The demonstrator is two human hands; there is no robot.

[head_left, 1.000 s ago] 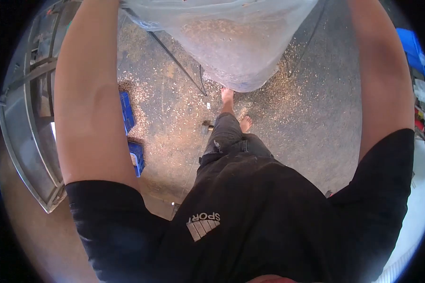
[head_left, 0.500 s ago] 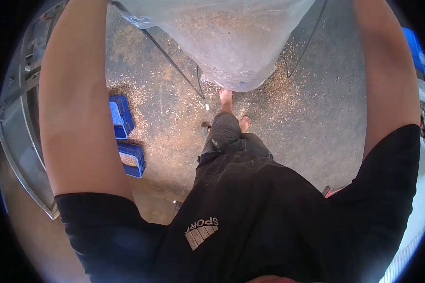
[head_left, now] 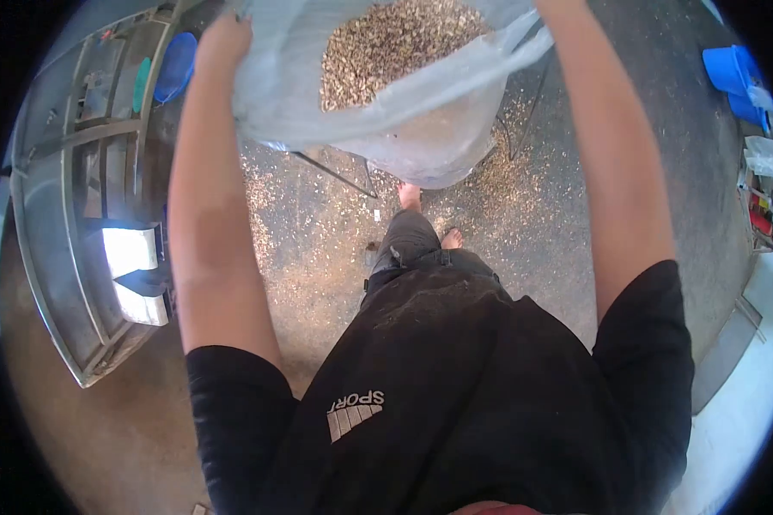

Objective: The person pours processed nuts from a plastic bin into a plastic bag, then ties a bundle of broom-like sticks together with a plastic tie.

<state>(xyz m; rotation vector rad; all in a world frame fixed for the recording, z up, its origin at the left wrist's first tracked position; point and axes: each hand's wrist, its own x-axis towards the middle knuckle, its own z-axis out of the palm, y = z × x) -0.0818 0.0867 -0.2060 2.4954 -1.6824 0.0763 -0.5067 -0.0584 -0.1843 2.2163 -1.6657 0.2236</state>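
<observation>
A large translucent plastic bag (head_left: 455, 142) stands in front of me with its mouth tipped my way. Inside it lies a heap of small tan and brown chips (head_left: 399, 47), whose exact kind I cannot make out. My left hand (head_left: 223, 41) is closed around the bag's rim at the left. At the top edge of the view, my right hand (head_left: 560, 9) is partly cut off; it appears to grip the rim on the right side. The bag's near edge sags between the two hands.
Loose chips (head_left: 511, 172) are scattered over the grey floor around the bag and my bare feet (head_left: 410, 196). Thin dark bars (head_left: 335, 174) stick out beside the bag. A metal frame (head_left: 69, 142) stands left; a blue container (head_left: 732, 73) is at far right.
Both hands have come into view, lower and closer together, with the bag's rim drawn toward me. The chips inside now show through the bag's mouth.
</observation>
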